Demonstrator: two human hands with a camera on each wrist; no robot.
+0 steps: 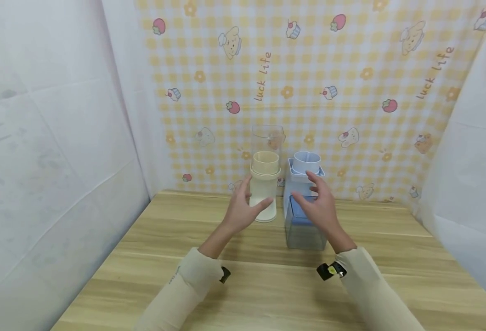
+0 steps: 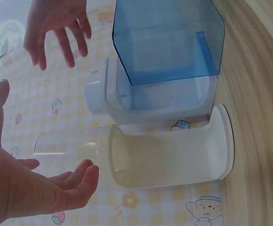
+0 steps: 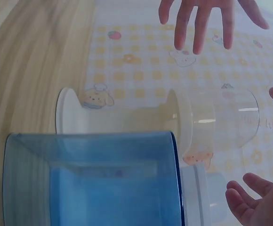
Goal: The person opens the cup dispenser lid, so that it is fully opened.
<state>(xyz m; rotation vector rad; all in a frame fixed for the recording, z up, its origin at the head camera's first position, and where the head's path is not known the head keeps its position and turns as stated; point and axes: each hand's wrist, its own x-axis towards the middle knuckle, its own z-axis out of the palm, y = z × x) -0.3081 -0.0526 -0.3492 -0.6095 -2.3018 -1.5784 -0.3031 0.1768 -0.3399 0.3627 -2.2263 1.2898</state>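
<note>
My left hand (image 1: 240, 210) is held up beside a cream stand (image 1: 262, 189), fingers spread and nothing in them. The stand carries a cream ring-shaped collar and a clear cylinder (image 1: 268, 138). To its right is a pale blue stand (image 1: 294, 187) with a round top (image 1: 307, 161). A translucent blue square-sided container (image 1: 307, 234) sits on the table in front of that stand. Over this container hovers my right hand (image 1: 323, 209), fingers parted, holding nothing. In the left wrist view, the left hand (image 2: 37, 193) is near the clear cylinder (image 2: 61, 150), without a visible grip.
A wood-grain table (image 1: 243, 294) lies under everything. Behind the stands hangs a yellow checked cloth (image 1: 342, 59) with cartoon prints. White sheets close off the left (image 1: 53, 138) and right (image 1: 470, 174) sides.
</note>
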